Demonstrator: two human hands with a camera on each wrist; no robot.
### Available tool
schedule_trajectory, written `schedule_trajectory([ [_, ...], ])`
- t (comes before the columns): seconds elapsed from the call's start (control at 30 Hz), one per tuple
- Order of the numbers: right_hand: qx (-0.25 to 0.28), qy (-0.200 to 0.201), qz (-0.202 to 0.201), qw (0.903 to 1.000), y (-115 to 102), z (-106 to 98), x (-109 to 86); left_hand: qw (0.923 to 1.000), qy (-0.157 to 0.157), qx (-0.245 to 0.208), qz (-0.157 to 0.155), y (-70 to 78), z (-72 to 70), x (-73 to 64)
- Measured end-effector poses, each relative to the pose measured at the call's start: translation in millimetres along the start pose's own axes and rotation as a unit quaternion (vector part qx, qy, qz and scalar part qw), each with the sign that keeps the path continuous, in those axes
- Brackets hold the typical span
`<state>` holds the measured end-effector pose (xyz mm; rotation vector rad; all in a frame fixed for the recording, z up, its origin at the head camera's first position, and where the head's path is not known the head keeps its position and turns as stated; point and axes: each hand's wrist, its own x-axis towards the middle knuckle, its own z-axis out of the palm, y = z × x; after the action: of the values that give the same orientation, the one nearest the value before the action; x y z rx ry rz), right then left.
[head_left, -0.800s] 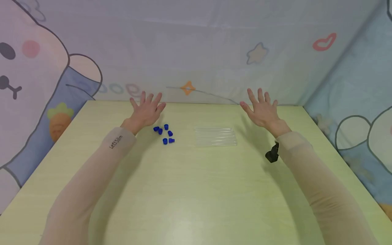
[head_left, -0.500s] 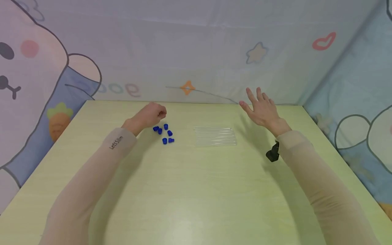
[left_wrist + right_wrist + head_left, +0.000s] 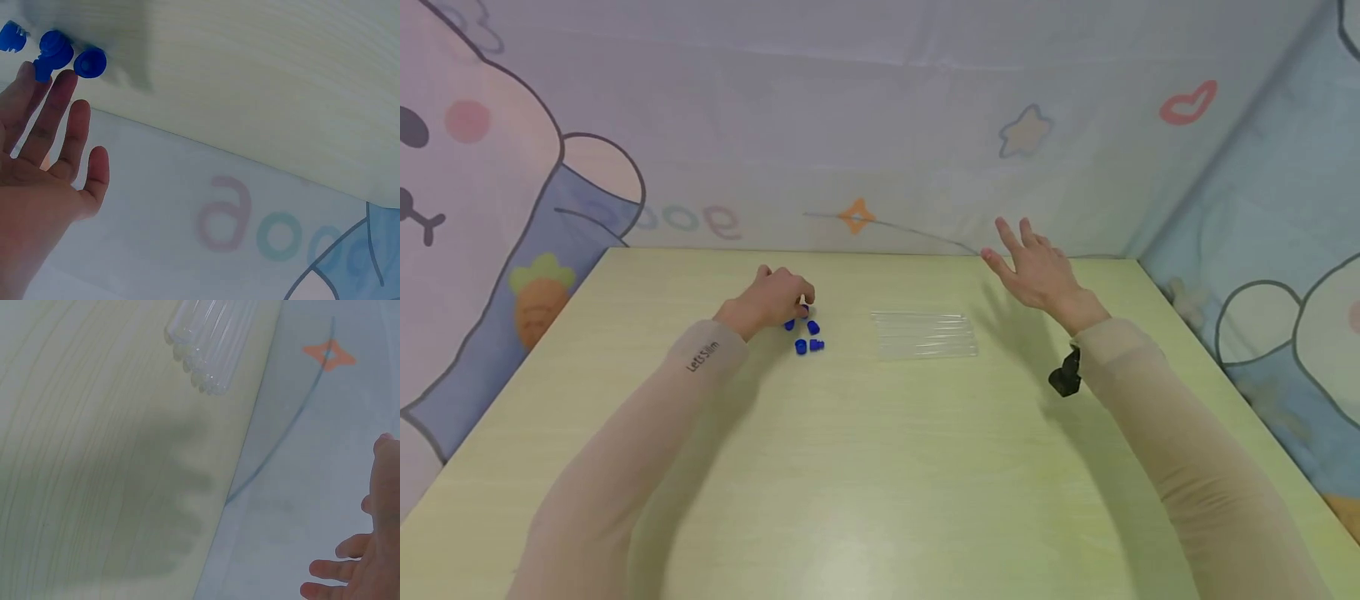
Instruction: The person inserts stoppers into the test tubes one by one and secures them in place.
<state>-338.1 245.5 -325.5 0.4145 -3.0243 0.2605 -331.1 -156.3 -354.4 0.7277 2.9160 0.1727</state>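
Pale table (image 3: pixel 925 467), cartoon backdrop (image 3: pixel 925 125). Left wrist view bares blue caps (image 3: pixel 57 49) on it, partly hidden in head view by bent left hand (image 3: pixel 769 298); can't tell if pinching. Right hand (image 3: pixel 1041 275) spread, empty, near clear tubes (image 3: pixel 924 335).

Indoor tabletop nook curtained with cartoon-printed cloth; whether it sits in a home, office or workplace cannot be told. A pale wood-grain table (image 3: pixel 880 467) spreads from the centre down to 6 o'clock. Behind it, at 12 o'clock, hangs a greyish, lightly creased back cloth (image 3: pixel 910 108), meeting a bluish side cloth (image 3: pixel 1285 192) in a corner towards 3 o'clock. Childlike prints decorate the hangings: a big white animal (image 3: pixel 475 179) between 9 and 10 o'clock, a carrot (image 3: pixel 542 308) at 9, a red heart (image 3: pixel 1187 118) at 2.
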Motion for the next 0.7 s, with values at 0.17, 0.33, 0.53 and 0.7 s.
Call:
schedule_trajectory([
  [0.17, 0.006, -0.004, -0.005, 1.0000, -3.2, 1.5, 0.4, 0.9998, 0.019, -0.002, -0.003, -0.3, 5.1, 0.3],
  [0.33, 0.012, -0.005, -0.021, 0.9997, -10.7, 1.7, 3.1, 0.9994, 0.033, 0.004, 0.006, 2.0, 7.0, 2.6],
  [0.53, 0.012, -0.006, -0.047, 0.9988, -25.6, 5.9, 8.1, 0.9990, 0.033, 0.027, 0.012, 4.1, 8.8, 7.5],
  [0.7, 0.038, -0.017, -0.067, 0.9968, -36.2, 11.2, 11.3, 0.9990, 0.030, 0.031, 0.015, 6.8, 9.1, 9.8],
])
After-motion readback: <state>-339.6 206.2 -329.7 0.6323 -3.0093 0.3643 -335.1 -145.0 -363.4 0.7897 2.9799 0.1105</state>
